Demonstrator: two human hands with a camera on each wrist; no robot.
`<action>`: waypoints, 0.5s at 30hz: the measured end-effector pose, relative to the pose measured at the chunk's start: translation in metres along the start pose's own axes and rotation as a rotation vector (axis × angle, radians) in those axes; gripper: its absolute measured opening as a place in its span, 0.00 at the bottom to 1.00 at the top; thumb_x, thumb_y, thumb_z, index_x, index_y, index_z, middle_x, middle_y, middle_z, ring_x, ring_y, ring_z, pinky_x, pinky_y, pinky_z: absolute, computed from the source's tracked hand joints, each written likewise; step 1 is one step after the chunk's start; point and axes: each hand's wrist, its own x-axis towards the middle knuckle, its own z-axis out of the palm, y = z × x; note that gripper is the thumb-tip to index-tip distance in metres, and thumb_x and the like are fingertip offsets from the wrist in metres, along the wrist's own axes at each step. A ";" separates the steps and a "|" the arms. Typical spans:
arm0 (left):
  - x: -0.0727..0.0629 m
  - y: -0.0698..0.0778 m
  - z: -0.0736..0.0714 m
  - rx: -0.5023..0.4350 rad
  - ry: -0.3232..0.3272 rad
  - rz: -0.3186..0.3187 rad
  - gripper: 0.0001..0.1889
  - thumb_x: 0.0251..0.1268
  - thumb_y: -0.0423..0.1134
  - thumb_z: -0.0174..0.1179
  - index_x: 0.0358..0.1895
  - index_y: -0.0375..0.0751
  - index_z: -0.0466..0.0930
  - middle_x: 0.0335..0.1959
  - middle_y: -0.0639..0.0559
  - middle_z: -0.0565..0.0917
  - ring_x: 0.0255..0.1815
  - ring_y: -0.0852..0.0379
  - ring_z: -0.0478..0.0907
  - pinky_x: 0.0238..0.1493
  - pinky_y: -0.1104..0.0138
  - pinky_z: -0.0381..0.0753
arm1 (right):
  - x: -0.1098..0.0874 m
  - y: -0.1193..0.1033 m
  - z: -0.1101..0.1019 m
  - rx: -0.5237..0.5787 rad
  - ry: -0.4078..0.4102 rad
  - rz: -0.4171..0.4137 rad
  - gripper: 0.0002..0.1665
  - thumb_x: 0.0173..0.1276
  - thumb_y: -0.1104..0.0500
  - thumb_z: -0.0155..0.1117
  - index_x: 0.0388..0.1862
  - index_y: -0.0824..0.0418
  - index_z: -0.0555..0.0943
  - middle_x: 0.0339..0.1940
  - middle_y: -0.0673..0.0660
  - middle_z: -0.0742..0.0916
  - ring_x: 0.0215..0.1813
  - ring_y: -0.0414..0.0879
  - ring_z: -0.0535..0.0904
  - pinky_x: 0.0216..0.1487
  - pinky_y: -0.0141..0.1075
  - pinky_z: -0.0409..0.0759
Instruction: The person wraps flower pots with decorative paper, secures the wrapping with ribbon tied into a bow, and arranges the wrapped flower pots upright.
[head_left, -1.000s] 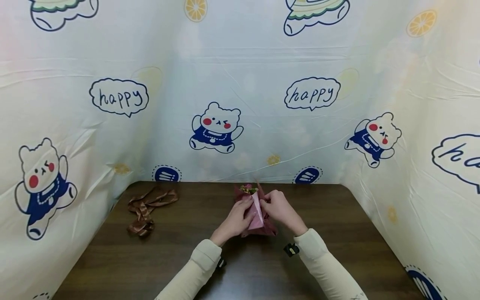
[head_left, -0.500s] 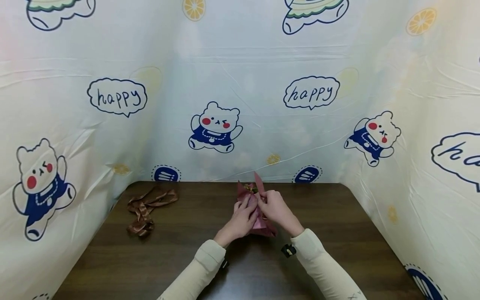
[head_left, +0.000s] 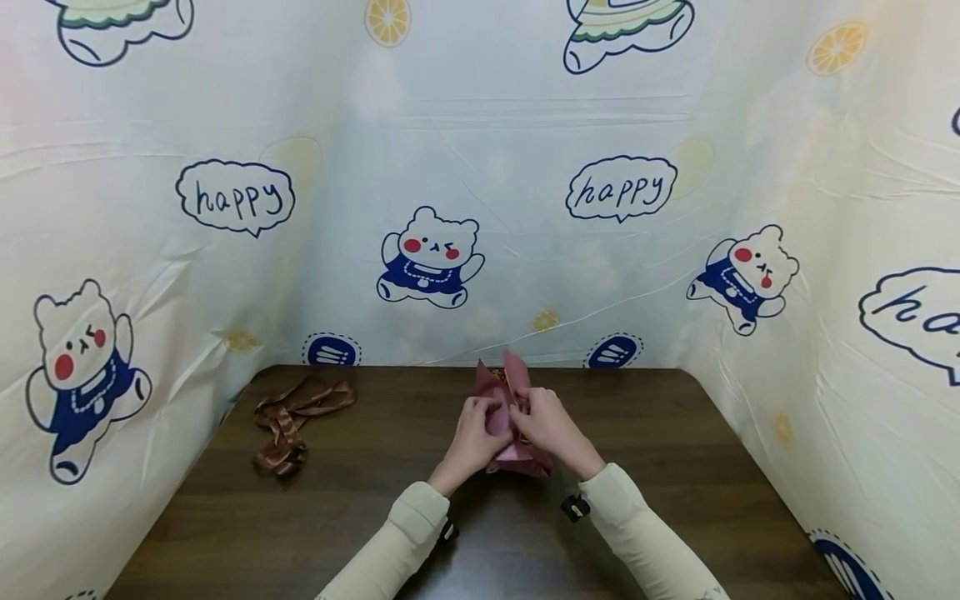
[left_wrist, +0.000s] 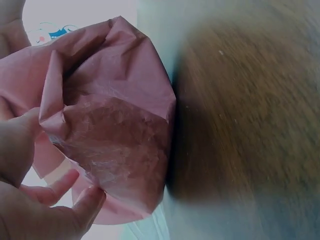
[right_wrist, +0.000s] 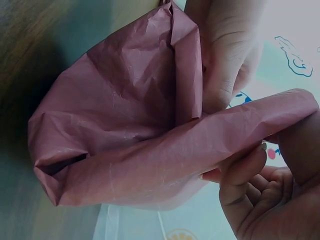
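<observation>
A bundle of dusky pink wrapping paper [head_left: 519,458] lies at the far middle of the table, its pointed corners rising at the back. Flowers barely show between those corners. My left hand [head_left: 468,437] holds the paper's left side; in the left wrist view its thumb and fingertips are at the crumpled folds [left_wrist: 120,135]. On the other side, my right hand [head_left: 553,429] grips a long rolled flap [right_wrist: 200,140] of the paper, with curled fingers [right_wrist: 245,167] under the flap in the right wrist view. Both hands nearly meet over the front.
A heap of brown satin ribbon [head_left: 285,429] lies at the table's left back. The dark wooden table [head_left: 360,500] ends at a pale printed curtain [head_left: 525,267] that hangs behind it and along both sides.
The paper's right flap has been raised and folded inward, covering most of the flowers. My left hand's fingers have curled in more, and my right hand has shifted slightly left.
</observation>
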 end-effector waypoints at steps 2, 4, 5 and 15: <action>0.000 0.000 -0.001 0.003 0.009 0.009 0.26 0.62 0.37 0.69 0.62 0.30 0.76 0.58 0.36 0.71 0.55 0.43 0.73 0.56 0.50 0.79 | 0.000 -0.001 0.001 -0.002 -0.004 -0.001 0.13 0.70 0.66 0.59 0.24 0.59 0.74 0.13 0.48 0.71 0.15 0.38 0.67 0.16 0.29 0.66; -0.001 0.001 -0.002 0.012 0.009 0.024 0.25 0.63 0.37 0.69 0.62 0.30 0.78 0.58 0.37 0.73 0.55 0.44 0.73 0.55 0.51 0.79 | 0.000 -0.001 0.001 -0.002 -0.010 0.002 0.13 0.71 0.66 0.59 0.24 0.59 0.73 0.14 0.49 0.71 0.15 0.38 0.67 0.16 0.29 0.66; -0.001 0.001 -0.003 0.021 0.007 0.032 0.24 0.64 0.37 0.68 0.61 0.30 0.79 0.57 0.37 0.74 0.55 0.44 0.73 0.54 0.51 0.79 | 0.000 -0.002 0.001 0.000 -0.014 0.003 0.13 0.71 0.65 0.59 0.24 0.59 0.73 0.14 0.50 0.71 0.15 0.38 0.66 0.17 0.29 0.65; -0.003 0.006 -0.017 0.071 -0.088 0.107 0.21 0.67 0.27 0.53 0.62 0.24 0.78 0.52 0.30 0.75 0.56 0.42 0.70 0.56 0.50 0.75 | 0.002 0.000 0.003 -0.041 -0.021 -0.002 0.15 0.71 0.65 0.58 0.22 0.59 0.71 0.13 0.48 0.70 0.15 0.37 0.66 0.17 0.29 0.65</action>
